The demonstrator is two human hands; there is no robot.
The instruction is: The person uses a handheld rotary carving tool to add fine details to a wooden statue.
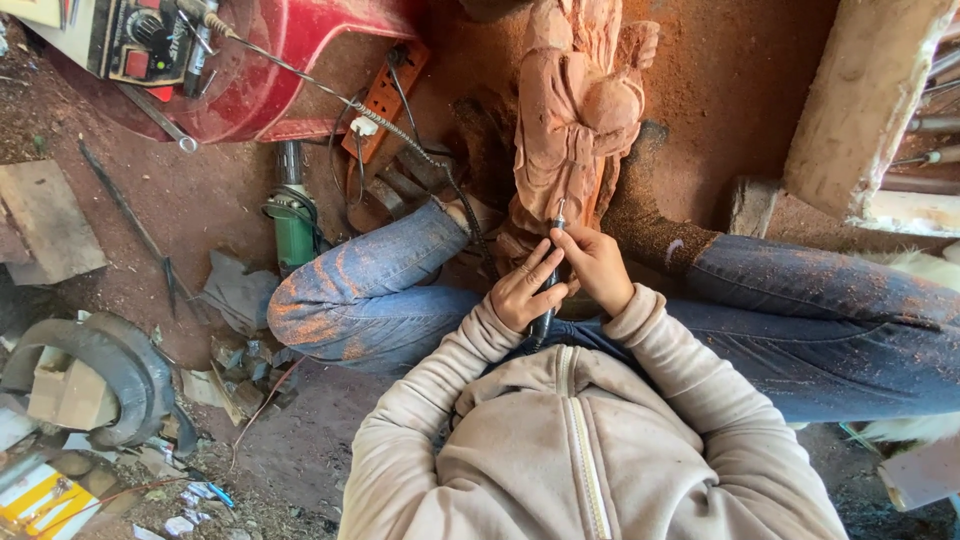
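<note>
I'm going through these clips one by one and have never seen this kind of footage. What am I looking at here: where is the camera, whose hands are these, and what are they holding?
There is one picture, from a camera worn on a person's head, looking down at their own lap. No machine is involved, only two bare hands. The person sits on a dusty reddish floor in dust-covered jeans. Between the legs stands a reddish carved wooden figure. The left hand and right hand both close around a slim dark pen-like rotary tool, its tip at the carving's lower part. A flexible shaft runs from it toward equipment at top left. Nearby lie a green power tool, an orange power strip and wood scraps.
</note>
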